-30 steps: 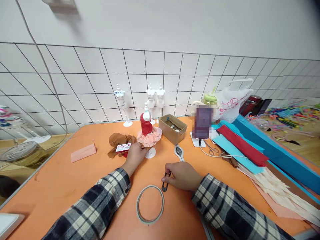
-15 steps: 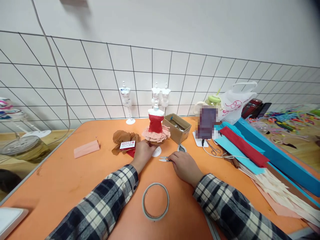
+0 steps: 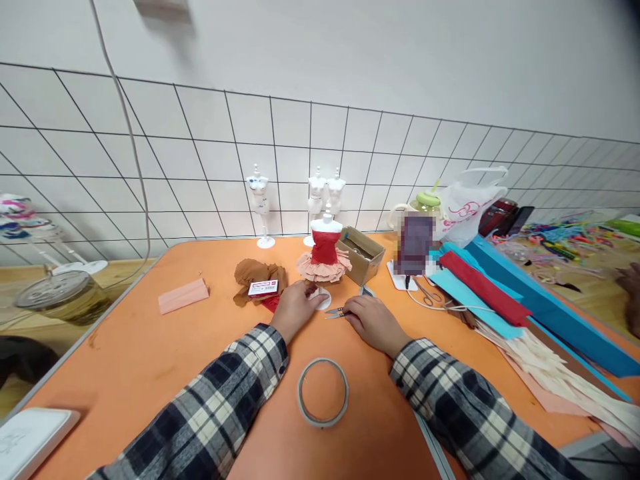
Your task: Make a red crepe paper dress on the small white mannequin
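A small white dress form (image 3: 327, 220) in a red bodice (image 3: 325, 247) and a ruffled pink skirt (image 3: 324, 267) stands upright on a round white base (image 3: 325, 299). My left hand (image 3: 296, 310) is at that base, fingers curled together at the stand below the skirt; the fingertips are partly hidden. My right hand (image 3: 374, 323) holds thread snips (image 3: 336, 313) low over the table, blades pointing left towards the base. Left of my left hand lies bunched brown crepe fabric (image 3: 260, 272) with a small labelled box (image 3: 263, 288) on it.
A tape ring (image 3: 323, 420) lies between my forearms. Behind stand a cardboard box (image 3: 369, 270) and bare dress forms (image 3: 259, 193). Scissors (image 3: 429, 293), a phone (image 3: 416, 243) and stacked coloured strips (image 3: 485, 287) are on the right. A folded pink piece (image 3: 183, 296) lies left.
The view has shifted slightly, moving the table things to the right in the picture. My left hand has come down from the skirt's underside to the stand's base. My right hand still holds the snips.
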Action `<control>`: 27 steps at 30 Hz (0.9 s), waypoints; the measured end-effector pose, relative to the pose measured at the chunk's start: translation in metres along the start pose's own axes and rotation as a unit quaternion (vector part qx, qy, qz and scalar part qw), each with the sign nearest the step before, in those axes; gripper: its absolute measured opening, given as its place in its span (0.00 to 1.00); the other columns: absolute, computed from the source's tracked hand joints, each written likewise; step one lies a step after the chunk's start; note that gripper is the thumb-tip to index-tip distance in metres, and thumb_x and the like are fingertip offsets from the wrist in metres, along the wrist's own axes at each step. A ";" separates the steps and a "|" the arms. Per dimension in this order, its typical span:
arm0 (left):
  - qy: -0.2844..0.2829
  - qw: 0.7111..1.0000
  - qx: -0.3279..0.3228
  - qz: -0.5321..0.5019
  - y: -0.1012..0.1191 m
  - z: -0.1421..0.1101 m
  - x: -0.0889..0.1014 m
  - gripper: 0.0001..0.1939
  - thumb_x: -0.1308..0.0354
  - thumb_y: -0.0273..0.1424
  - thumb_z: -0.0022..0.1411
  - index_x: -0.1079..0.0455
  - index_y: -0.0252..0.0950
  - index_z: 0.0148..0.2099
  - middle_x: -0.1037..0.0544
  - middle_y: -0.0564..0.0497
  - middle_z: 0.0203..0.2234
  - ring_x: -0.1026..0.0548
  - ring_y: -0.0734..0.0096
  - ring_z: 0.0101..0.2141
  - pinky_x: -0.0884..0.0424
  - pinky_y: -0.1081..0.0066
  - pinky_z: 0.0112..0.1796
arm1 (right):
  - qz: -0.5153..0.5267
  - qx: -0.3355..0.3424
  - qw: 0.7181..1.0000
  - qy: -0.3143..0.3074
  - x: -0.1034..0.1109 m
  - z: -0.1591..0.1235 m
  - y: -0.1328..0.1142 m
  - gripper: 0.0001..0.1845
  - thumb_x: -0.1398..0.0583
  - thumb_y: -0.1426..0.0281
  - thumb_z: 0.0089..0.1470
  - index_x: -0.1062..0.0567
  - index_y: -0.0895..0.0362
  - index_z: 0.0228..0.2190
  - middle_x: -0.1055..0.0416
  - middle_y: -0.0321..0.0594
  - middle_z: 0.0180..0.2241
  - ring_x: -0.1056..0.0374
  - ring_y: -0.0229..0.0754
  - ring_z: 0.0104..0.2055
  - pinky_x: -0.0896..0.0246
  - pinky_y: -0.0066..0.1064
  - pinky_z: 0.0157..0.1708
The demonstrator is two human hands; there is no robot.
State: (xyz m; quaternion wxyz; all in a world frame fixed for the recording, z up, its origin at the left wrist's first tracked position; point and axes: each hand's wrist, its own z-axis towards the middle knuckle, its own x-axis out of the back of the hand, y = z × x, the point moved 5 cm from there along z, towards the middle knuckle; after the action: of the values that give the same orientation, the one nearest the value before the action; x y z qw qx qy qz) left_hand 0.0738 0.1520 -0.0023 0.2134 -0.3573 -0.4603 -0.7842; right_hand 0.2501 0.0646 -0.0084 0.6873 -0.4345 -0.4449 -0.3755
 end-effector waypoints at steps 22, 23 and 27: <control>-0.006 0.932 -0.218 0.289 -0.047 -0.047 0.078 0.14 0.49 0.36 0.70 0.21 0.43 0.41 0.19 0.47 0.44 0.26 0.57 0.43 0.37 0.57 0.42 | 0.071 0.025 0.997 -0.033 0.003 -0.008 0.010 0.16 0.43 0.72 0.60 0.26 0.56 0.50 0.29 0.46 0.54 0.35 0.49 0.57 0.41 0.45 0.58; 0.006 0.936 -0.207 0.283 -0.049 -0.048 0.082 0.14 0.49 0.37 0.70 0.21 0.42 0.42 0.19 0.47 0.44 0.26 0.57 0.43 0.37 0.57 0.42 | 0.071 0.026 0.997 -0.034 0.004 -0.009 0.010 0.16 0.43 0.72 0.60 0.26 0.56 0.50 0.29 0.46 0.54 0.35 0.50 0.57 0.41 0.45 0.58; 0.001 0.949 -0.198 0.245 -0.051 -0.054 0.089 0.16 0.50 0.41 0.69 0.22 0.43 0.46 0.19 0.47 0.44 0.26 0.56 0.45 0.38 0.56 0.45 | 0.071 0.026 0.996 -0.037 0.004 -0.009 0.010 0.16 0.43 0.72 0.60 0.27 0.56 0.50 0.30 0.47 0.55 0.35 0.49 0.57 0.41 0.45 0.57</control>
State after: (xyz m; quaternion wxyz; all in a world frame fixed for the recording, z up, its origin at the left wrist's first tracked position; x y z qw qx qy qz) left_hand -0.0382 0.1296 0.0189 0.3242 -0.4932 -0.1940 -0.7836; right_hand 0.2631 0.0587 -0.0089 0.7059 -0.4610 -0.4479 -0.2978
